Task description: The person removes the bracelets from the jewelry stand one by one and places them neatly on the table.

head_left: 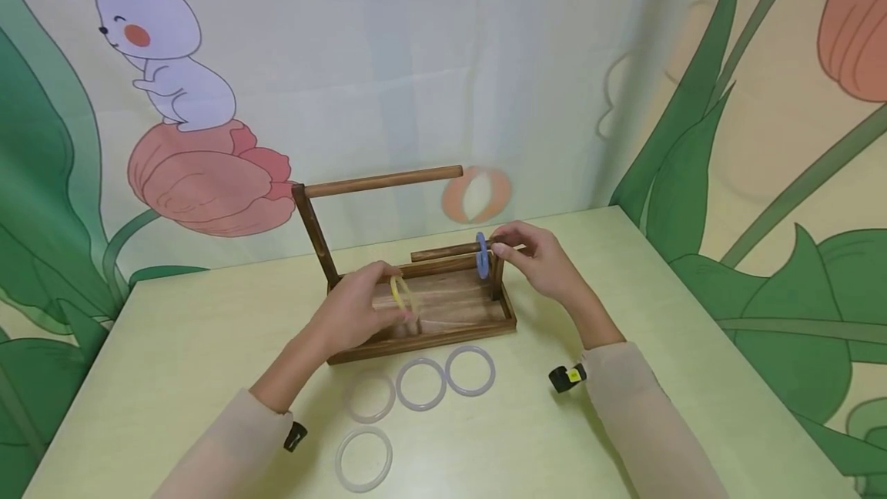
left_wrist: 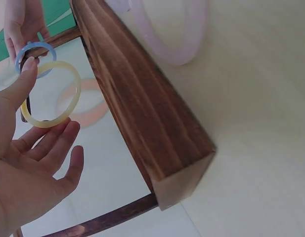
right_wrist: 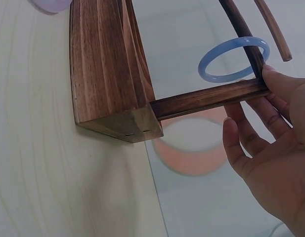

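My left hand [head_left: 356, 306] pinches a yellow bangle [left_wrist: 78, 90] between thumb and fingers, above the tray of a dark wooden display stand [head_left: 423, 347]. The stand has a tall post at its left with a long upper rod [head_left: 384, 181], and a short post at its right with a lower rod [head_left: 443, 252]. A blue bangle [right_wrist: 219, 78] hangs around the lower rod, close to the short post. My right hand [head_left: 543, 264] pinches the top of that short post [right_wrist: 206, 100], its thumb near the blue bangle. The yellow bangle is apart from both rods.
In front of the stand, several pale bangles lie flat on the light wooden table [head_left: 208, 345], among them a lilac one [head_left: 471, 394] and a whitish one [head_left: 362, 490]. Behind the table hangs a printed curtain [head_left: 416, 91] with a rabbit and flowers.
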Motion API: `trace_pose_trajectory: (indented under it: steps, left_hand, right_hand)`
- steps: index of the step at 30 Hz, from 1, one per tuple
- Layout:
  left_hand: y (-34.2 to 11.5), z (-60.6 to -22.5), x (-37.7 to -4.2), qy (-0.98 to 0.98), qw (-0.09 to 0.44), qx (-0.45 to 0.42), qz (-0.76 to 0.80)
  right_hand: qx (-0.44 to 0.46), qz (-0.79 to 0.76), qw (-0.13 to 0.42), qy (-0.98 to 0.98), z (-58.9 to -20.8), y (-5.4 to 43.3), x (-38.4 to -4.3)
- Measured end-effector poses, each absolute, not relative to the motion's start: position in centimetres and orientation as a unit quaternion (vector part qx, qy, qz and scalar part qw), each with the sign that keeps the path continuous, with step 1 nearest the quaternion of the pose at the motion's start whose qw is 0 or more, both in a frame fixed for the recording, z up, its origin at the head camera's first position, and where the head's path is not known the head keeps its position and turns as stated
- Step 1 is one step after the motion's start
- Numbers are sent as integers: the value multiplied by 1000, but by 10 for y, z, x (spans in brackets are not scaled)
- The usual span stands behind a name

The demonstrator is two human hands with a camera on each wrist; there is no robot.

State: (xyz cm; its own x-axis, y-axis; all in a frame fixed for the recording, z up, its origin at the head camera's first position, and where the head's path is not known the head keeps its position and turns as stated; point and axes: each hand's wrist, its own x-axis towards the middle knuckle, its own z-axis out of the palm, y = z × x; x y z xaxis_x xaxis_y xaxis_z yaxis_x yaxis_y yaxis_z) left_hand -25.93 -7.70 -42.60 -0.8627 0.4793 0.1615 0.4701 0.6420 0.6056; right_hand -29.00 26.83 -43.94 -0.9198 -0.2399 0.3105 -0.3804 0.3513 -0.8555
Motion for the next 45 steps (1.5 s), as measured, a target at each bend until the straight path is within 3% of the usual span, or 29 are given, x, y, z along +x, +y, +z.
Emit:
trace_pose_trajectory:
  steps: [18, 28, 45]
  left_hand:
    - [-82, -438, -206, 858, 98, 332, 379]
    - [-74, -463, -180, 836, 129, 370, 384]
    - [-68, -471, -158, 842, 105, 403, 341]
  right_hand:
    - [193, 528, 67, -824, -439, 270, -290]
    - [192, 534, 67, -821, -439, 271, -291]
    - [191, 531, 66, -823, -440, 270, -291]
